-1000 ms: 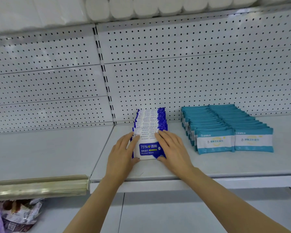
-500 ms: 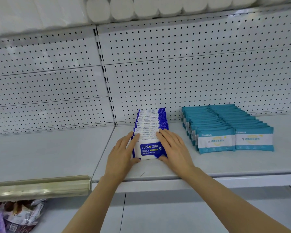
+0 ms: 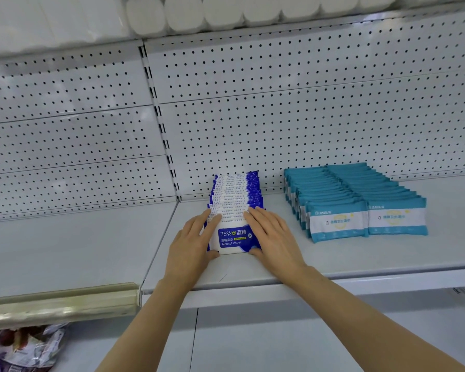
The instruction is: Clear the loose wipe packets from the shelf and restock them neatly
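A row of blue-and-white alcohol wipe packets [image 3: 235,200] stands in a line running front to back on the white shelf [image 3: 333,253]. The front packet [image 3: 232,237] shows "75%" and "Alcohol Wipes". My left hand [image 3: 192,242] presses flat against the row's left side with straight fingers. My right hand [image 3: 273,237] presses its right side the same way, partly covering the front packet. To the right, teal-and-white wipe packets [image 3: 355,202] stand in two neat rows.
A white pegboard back panel [image 3: 306,116] rises behind the shelf. White tissue rolls [image 3: 226,9] sit on the shelf above. The left shelf section [image 3: 65,245] has a beige price rail [image 3: 59,304]. Bagged goods [image 3: 24,347] lie below at the lower left.
Both hands stay pressed on the sides of the blue row. Only the view has shifted slightly.
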The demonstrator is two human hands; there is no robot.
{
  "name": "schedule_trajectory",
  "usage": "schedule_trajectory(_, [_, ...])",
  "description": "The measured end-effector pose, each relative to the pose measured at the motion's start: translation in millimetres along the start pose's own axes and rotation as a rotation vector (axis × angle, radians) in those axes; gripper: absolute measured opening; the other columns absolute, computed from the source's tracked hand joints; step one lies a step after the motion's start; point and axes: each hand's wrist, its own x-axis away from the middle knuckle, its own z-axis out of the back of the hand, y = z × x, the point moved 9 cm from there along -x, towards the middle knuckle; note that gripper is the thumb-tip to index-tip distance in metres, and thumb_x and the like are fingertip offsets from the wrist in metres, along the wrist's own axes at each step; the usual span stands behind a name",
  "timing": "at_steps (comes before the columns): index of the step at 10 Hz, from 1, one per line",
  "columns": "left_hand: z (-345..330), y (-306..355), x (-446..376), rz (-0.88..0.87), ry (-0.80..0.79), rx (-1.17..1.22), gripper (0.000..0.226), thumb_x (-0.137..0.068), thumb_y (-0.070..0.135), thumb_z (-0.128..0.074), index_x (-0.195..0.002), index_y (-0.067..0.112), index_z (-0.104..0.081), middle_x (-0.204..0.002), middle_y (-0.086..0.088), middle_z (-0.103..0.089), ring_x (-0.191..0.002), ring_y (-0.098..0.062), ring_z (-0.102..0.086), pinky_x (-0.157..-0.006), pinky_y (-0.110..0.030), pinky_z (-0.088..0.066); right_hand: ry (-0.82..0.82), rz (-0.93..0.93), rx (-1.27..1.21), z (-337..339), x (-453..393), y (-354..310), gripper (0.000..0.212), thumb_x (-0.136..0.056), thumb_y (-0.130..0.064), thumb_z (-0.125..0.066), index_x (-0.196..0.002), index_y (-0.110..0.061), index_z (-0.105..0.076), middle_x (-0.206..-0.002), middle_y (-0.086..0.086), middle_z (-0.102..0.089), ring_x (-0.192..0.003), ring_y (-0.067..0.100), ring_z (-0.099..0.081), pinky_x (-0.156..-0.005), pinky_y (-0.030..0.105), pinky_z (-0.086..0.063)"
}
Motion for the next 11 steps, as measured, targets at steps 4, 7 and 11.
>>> schedule_trajectory(4, [2.8, -1.3, 2.3, -0.013, -0.035, 0.030, 0.104, -0.060, 0.034, -0.092, -0.146, 0.027, -0.034, -0.148, -0.004, -0.046, -0.121, -0.024, -0.053, -0.078, -0.037, -0.058, -0.004, -0.008, 0.016, 2.5, 0.6, -1.0, 0.088, -0.062, -0.035, -0.090, -0.135, -0.008, -0.050, -0.138, 0.011, -0.054, -0.127, 0.025, -0.051, -0.106, 0.035, -0.034])
schedule_trajectory(7, [2.3, 0.0, 0.3, -0.011, -0.050, 0.009, 0.105, -0.061, 0.036, -0.092, -0.147, 0.026, -0.033, -0.149, -0.005, -0.045, -0.123, -0.025, -0.052, -0.079, -0.037, -0.057, -0.027, -0.012, 0.022, 3.6, 2.3, -2.6, 0.090, -0.061, -0.034, -0.090, -0.137, -0.009, -0.048, -0.139, 0.010, -0.053, -0.128, 0.025, -0.051, -0.105, 0.037, -0.038])
schedule_trajectory(11, [1.9, -2.7, 3.7, 0.008, -0.058, 0.002, 0.102, -0.063, 0.041, -0.089, -0.148, 0.024, -0.035, -0.151, -0.005, -0.042, -0.126, -0.024, -0.049, -0.081, -0.038, -0.057, 0.027, -0.005, 0.054, 5.6, 6.0, -4.3, 0.090, -0.062, -0.036, -0.090, -0.136, -0.010, -0.047, -0.139, 0.010, -0.054, -0.128, 0.025, -0.051, -0.105, 0.037, -0.038])
